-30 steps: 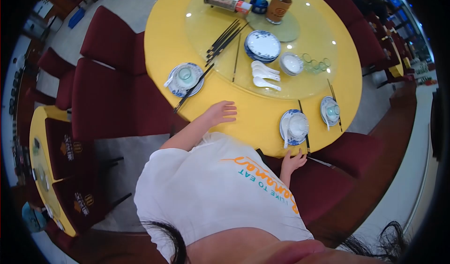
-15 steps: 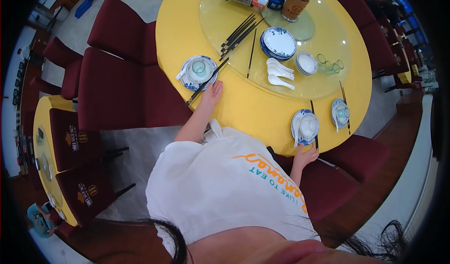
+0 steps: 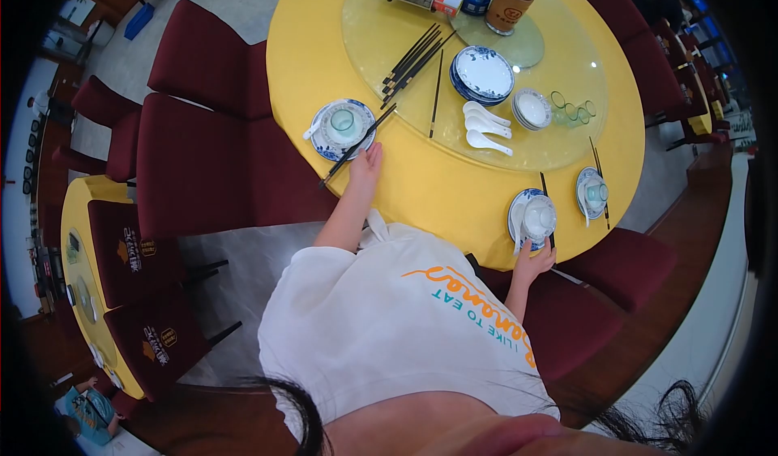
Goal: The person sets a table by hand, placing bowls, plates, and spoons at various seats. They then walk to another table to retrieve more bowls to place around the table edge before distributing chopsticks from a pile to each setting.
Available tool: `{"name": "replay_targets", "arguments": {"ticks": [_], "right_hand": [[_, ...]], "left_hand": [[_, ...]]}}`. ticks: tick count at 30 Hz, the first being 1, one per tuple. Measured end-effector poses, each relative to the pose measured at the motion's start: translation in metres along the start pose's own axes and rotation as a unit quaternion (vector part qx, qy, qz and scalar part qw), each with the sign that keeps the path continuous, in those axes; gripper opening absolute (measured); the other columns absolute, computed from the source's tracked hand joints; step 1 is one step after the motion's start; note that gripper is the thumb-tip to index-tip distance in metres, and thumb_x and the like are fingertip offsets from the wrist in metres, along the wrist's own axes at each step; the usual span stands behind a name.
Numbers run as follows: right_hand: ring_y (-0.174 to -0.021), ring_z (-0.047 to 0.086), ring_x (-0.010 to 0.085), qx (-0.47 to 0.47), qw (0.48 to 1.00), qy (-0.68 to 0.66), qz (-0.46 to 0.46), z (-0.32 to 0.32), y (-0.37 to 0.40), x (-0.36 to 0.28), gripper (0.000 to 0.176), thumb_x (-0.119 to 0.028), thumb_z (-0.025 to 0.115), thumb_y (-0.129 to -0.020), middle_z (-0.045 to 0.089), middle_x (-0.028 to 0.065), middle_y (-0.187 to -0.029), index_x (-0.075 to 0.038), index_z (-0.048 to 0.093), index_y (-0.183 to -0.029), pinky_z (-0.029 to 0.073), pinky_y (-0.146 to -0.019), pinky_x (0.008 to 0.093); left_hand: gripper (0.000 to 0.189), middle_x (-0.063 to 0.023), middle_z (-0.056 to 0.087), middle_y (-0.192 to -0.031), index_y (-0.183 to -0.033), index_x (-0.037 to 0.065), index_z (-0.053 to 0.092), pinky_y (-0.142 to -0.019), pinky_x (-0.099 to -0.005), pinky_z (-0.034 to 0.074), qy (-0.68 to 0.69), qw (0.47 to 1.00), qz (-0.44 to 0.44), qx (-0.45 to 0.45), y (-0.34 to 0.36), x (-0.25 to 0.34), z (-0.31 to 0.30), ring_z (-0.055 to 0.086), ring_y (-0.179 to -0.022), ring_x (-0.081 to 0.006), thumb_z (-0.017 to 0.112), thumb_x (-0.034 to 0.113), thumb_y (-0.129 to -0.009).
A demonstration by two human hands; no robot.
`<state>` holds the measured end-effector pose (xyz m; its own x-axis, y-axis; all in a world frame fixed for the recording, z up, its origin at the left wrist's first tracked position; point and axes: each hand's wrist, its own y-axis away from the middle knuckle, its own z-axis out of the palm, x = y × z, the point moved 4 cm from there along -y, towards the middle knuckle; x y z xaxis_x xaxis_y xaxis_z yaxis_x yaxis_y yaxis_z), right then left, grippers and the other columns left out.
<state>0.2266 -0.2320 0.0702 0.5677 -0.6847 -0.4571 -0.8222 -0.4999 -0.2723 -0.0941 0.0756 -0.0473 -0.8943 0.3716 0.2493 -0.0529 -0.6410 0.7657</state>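
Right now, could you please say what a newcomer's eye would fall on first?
Probably the bright yellow tablecloth, filling the upper middle. Next, the stacked blue-and-white plates on the glass turntable. Then the left hand near one place setting and the right hand near another setting.

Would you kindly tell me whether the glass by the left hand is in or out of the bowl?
In: the green glass sits within the rim of the bowl near the left hand.

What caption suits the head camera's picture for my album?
At a round yellow table, the left hand by one place setting, the right hand by another setting.
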Motion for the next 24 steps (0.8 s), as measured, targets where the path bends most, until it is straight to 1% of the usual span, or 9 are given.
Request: {"name": "replay_targets", "arguments": {"ticks": [3,4,6,10,15,18,20,21,24], "right_hand": [[-0.119,0.021,0.043,-0.004,1.0,-0.001,-0.003,-0.001,0.0,-0.001,0.051,-0.024,0.059,-0.076,0.026,0.0283,-0.126,-0.005,0.041,-0.12,0.013,-0.1,0.0511],[-0.119,0.021,0.0428,-0.005,1.0,0.005,-0.002,-0.002,0.002,-0.003,0.051,-0.024,0.059,-0.076,0.026,0.0283,-0.126,-0.005,0.041,-0.12,0.014,-0.099,0.051],[-0.119,0.022,0.0425,-0.007,1.0,0.014,0.001,-0.002,0.003,-0.008,0.051,-0.023,0.06,-0.076,0.026,0.0284,-0.126,-0.004,0.041,-0.119,0.016,-0.099,0.0507],[-0.119,0.022,0.0422,-0.008,0.999,0.021,-0.033,-0.002,0.008,-0.016,0.051,-0.02,0.06,-0.075,0.025,0.0288,-0.127,-0.004,0.041,-0.119,0.018,-0.098,0.0503],[-0.12,0.021,0.0425,-0.024,0.994,0.03,-0.1,-0.008,0.02,-0.046,0.051,-0.016,0.059,-0.075,0.023,0.0275,-0.129,-0.002,0.039,-0.12,0.019,-0.098,0.0505],[-0.12,0.023,0.0413,-0.102,0.972,0.044,-0.209,-0.016,0.038,-0.087,0.054,-0.016,0.058,-0.075,0.022,0.0268,-0.13,-0.001,0.037,-0.122,0.021,-0.099,0.0478],[-0.12,0.025,0.0405,-0.201,0.952,-0.01,-0.229,-0.004,0.052,-0.098,0.056,-0.017,0.058,-0.075,0.022,0.0274,-0.131,-0.001,0.036,-0.124,0.023,-0.099,0.0449],[-0.12,0.026,0.0401,-0.247,0.938,-0.034,-0.24,-0.001,0.057,-0.101,0.058,-0.018,0.058,-0.075,0.022,0.0277,-0.132,-0.001,0.035,-0.125,0.024,-0.099,0.0435],[-0.12,0.029,0.0387,-0.315,0.918,0.015,-0.241,0.017,0.072,-0.101,0.058,-0.017,0.058,-0.074,0.025,0.0269,-0.131,0.0,0.034,-0.124,0.028,-0.098,0.0407]], "left_hand": [[0.029,-0.0162,0.05,-0.109,-0.11,-0.003,0.036,-0.091,-0.0361,0.044,-0.068,0.997,0.021,-0.028,0.002,0.014,-0.002,0.05,-0.105,-0.0284,0.027,0.018,-0.094],[0.029,-0.0162,0.051,-0.109,-0.109,-0.003,0.037,-0.091,-0.0355,0.043,-0.086,0.996,0.022,-0.011,0.009,0.017,0.0,0.05,-0.105,-0.0277,0.027,0.019,-0.094],[0.03,-0.0164,0.051,-0.111,-0.109,-0.003,0.038,-0.09,-0.0354,0.044,-0.105,0.994,0.009,-0.034,0.001,0.02,-0.007,0.051,-0.105,-0.0275,0.027,0.02,-0.094],[0.032,-0.017,0.051,-0.114,-0.111,-0.003,0.04,-0.086,-0.0354,0.044,-0.19,0.979,-0.005,-0.073,-0.003,0.023,-0.014,0.051,-0.105,-0.0279,0.031,0.022,-0.094],[0.035,-0.0185,0.05,-0.115,-0.11,-0.005,0.04,-0.085,-0.0353,0.045,-0.218,0.964,0.028,-0.15,0.004,0.023,-0.018,0.051,-0.106,-0.0283,0.036,0.025,-0.092],[0.038,-0.0212,0.047,-0.116,-0.111,-0.007,0.038,-0.087,-0.0368,0.044,-0.227,0.957,0.047,-0.175,0.012,0.025,-0.015,0.049,-0.108,-0.0301,0.035,0.026,-0.092],[0.042,-0.0237,0.044,-0.119,-0.115,-0.01,0.034,-0.092,-0.0402,0.04,-0.237,0.951,0.057,-0.19,0.015,0.023,-0.015,0.044,-0.112,-0.0327,0.033,0.026,-0.093],[0.041,-0.0237,0.045,-0.116,-0.114,-0.008,0.036,-0.089,-0.0393,0.042,-0.23,0.952,0.058,-0.191,0.015,0.022,-0.017,0.047,-0.108,-0.0328,0.035,0.027,-0.092],[0.04,-0.0236,0.05,-0.108,-0.113,-0.003,0.038,-0.084,-0.0382,0.046,-0.224,0.956,0.051,-0.184,0.009,0.021,-0.027,0.054,-0.097,-0.033,0.041,0.03,-0.09]]}}
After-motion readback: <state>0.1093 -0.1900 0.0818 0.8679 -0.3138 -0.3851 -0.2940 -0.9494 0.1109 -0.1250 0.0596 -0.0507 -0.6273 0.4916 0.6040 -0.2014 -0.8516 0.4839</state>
